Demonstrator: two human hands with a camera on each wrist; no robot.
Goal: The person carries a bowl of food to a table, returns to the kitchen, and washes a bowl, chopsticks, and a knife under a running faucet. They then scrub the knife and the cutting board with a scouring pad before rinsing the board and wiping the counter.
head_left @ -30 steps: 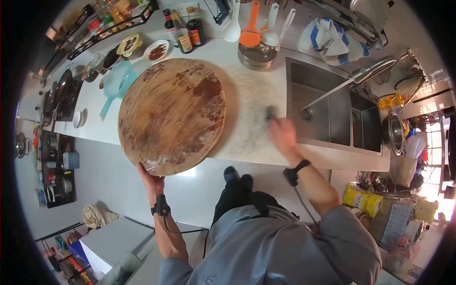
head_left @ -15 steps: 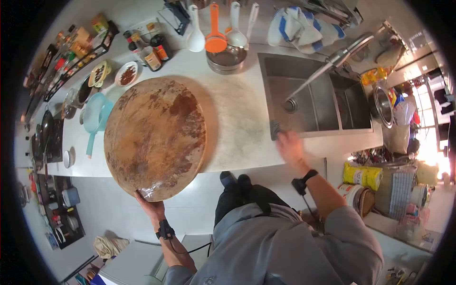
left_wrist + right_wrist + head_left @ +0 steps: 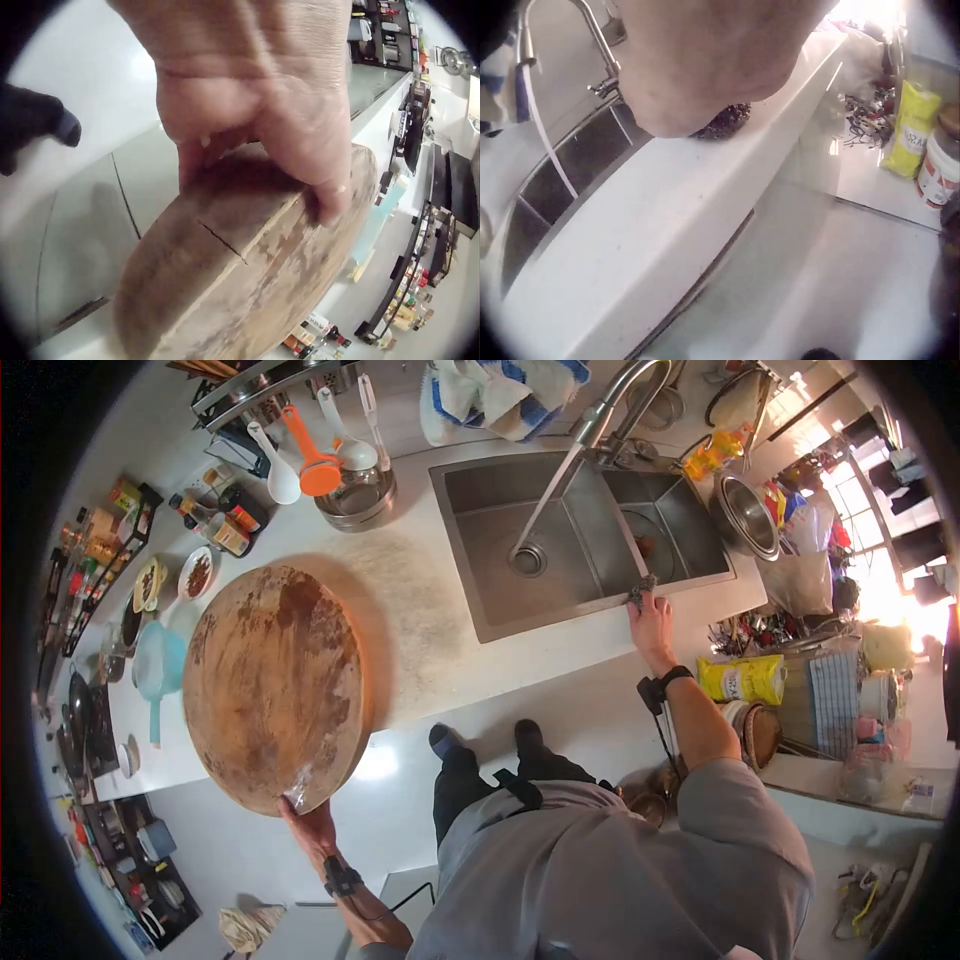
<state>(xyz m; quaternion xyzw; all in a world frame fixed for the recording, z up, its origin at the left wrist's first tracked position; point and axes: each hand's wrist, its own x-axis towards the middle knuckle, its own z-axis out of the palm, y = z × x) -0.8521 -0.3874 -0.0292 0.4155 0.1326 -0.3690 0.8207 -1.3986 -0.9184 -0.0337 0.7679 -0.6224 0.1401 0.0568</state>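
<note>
My left hand (image 3: 312,830) grips the near edge of a thick round wooden chopping board (image 3: 265,690), stained dark in patches. In the left wrist view the thumb lies over its worn face and the fingers go around the cracked side. The board overhangs the front of the counter, tilted. At the right end of the sink's front rim, my right hand (image 3: 653,632) holds a dark metal scouring pad (image 3: 643,588) in its fingertips. The right wrist view shows the scouring pad (image 3: 727,122) low on the white counter, partly hidden by the hand.
Water runs from the faucet (image 3: 597,422) into the left basin of the steel sink (image 3: 470,560). Grey smears mark the counter (image 3: 420,610) between board and sink. A metal pot (image 3: 357,505), sauce bottles (image 3: 222,530) and a turquoise strainer (image 3: 158,660) stand around the board.
My right hand has moved with the scouring pad from the sink's left side along the front to its right end. The view has turned right. The left hand keeps gripping the board.
</note>
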